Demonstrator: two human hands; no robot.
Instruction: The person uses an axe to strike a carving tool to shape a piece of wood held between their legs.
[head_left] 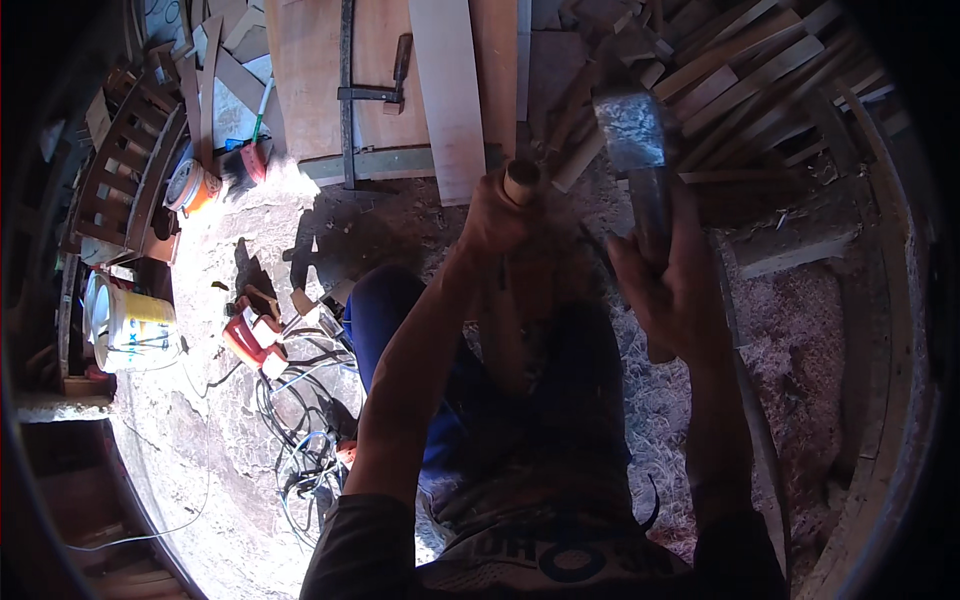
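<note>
My left hand point(492, 222) is closed around an upright chisel; the round end of its wooden handle point(521, 180) shows above the fist, while its lower part is dim. Below that fist, between my knees, lies a shaded piece of wood point(505, 345). In my right hand point(668, 295) is a hammer point(630, 130) with a broad, shiny metal head, raised to the right of the chisel and apart from it. My fingers wrap its handle, whose lower end sticks out under the palm.
Ahead are long boards point(447, 100) and a bar clamp point(347, 95). Scrap wood point(745, 80) is heaped at the far right. To the left are a red power tool point(250, 335), tangled cables point(300, 460), a white bucket point(140, 330) and an orange-white bucket point(195, 188). Shavings litter the floor.
</note>
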